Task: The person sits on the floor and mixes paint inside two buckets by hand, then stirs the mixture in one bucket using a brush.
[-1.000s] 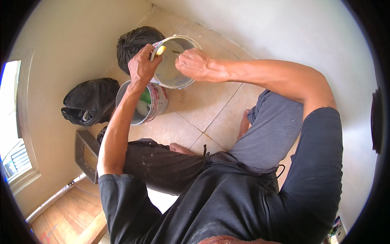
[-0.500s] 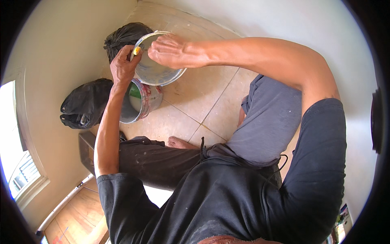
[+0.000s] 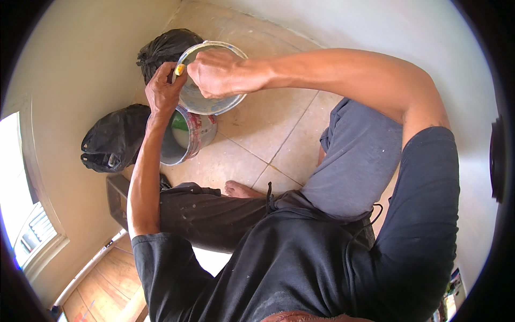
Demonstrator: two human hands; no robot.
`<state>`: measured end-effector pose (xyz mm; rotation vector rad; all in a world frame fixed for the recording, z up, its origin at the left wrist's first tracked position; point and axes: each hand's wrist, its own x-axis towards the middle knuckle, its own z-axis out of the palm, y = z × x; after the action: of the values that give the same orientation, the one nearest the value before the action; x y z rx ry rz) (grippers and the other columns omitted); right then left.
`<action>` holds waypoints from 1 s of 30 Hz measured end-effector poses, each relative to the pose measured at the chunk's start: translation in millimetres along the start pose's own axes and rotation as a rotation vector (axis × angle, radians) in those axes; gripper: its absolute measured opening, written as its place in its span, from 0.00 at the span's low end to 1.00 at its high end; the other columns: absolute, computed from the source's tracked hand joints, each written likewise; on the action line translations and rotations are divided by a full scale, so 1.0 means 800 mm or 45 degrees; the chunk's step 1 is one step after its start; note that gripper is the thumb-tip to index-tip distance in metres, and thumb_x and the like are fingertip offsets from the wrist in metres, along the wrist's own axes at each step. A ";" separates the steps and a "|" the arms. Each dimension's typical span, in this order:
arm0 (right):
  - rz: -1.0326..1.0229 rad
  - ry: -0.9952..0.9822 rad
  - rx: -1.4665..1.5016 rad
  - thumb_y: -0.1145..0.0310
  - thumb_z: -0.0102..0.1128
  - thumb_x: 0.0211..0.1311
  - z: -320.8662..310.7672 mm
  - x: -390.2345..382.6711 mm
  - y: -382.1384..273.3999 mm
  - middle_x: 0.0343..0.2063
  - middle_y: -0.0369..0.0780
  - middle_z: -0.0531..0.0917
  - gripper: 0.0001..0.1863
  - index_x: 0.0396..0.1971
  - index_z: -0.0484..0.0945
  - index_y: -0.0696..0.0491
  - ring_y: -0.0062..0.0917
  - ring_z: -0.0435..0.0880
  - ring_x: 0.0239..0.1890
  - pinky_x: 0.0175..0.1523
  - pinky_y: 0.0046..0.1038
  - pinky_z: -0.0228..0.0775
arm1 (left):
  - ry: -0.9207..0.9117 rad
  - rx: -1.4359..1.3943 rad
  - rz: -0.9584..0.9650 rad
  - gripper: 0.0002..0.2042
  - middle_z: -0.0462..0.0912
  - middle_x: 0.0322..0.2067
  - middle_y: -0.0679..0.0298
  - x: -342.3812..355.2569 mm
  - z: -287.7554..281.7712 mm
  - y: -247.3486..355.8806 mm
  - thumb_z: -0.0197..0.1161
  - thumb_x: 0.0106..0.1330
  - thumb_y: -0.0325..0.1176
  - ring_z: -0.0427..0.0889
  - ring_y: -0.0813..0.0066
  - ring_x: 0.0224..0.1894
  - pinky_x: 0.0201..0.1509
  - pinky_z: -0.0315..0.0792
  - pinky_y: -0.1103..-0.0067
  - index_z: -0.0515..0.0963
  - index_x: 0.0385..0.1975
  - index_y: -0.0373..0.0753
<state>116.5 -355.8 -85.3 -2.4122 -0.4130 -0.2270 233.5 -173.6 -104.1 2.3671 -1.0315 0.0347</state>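
Observation:
A whitish bucket [image 3: 214, 107] tilts toward me, its round mouth smeared with pale residue. My left hand [image 3: 162, 90] is closed at the left side of its rim, with a small yellow-and-white piece [image 3: 179, 70] by the fingertips; I cannot tell what that piece is. Over the bucket's mouth, my right hand [image 3: 217, 74] is curled into a fist, close to the left hand. Whatever it grips, if anything, is hidden beneath the fingers. Just below stands a second bucket [image 3: 203, 131] with red markings, something green and pale liquid inside.
Two black plastic bags, one behind the buckets [image 3: 166, 51] and one by the left wall [image 3: 113, 137], flank the work. A dark box-like object [image 3: 117, 199] lies near my left elbow. Tiled floor [image 3: 263, 139] stretches between my bent legs and the walls. A window [image 3: 24, 188] is at left.
My right hand has shifted a little left across the bucket's mouth, closer to the left hand, and its fist has turned. The left hand keeps its place at the rim.

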 end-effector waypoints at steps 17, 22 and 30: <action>-0.140 -0.229 -0.107 0.75 0.61 0.45 0.010 0.003 0.015 0.18 0.53 0.81 0.05 0.21 0.81 0.61 0.47 0.84 0.24 0.30 0.44 0.76 | 0.003 -0.024 0.032 0.12 0.80 0.28 0.59 0.003 0.005 0.016 0.72 0.58 0.37 0.78 0.64 0.25 0.33 0.73 0.73 0.79 0.35 0.40; -0.282 -0.074 -0.117 0.75 0.61 0.44 0.001 0.008 0.022 0.19 0.54 0.82 0.05 0.21 0.81 0.62 0.47 0.84 0.23 0.29 0.44 0.76 | 0.023 -0.026 0.100 0.11 0.80 0.27 0.62 0.001 0.002 0.018 0.71 0.60 0.36 0.75 0.74 0.26 0.34 0.72 0.76 0.80 0.38 0.41; -0.604 0.038 -0.039 0.77 0.60 0.44 -0.003 -0.007 0.015 0.19 0.55 0.80 0.04 0.19 0.80 0.62 0.49 0.84 0.25 0.29 0.44 0.76 | 0.008 -0.041 0.038 0.13 0.84 0.34 0.58 0.001 -0.001 0.014 0.72 0.54 0.35 0.84 0.60 0.31 0.36 0.76 0.71 0.80 0.38 0.40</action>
<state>115.3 -367.5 -92.3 -2.3039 -0.9717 -0.4778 226.7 -179.7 -98.1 2.3209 -1.0568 0.0362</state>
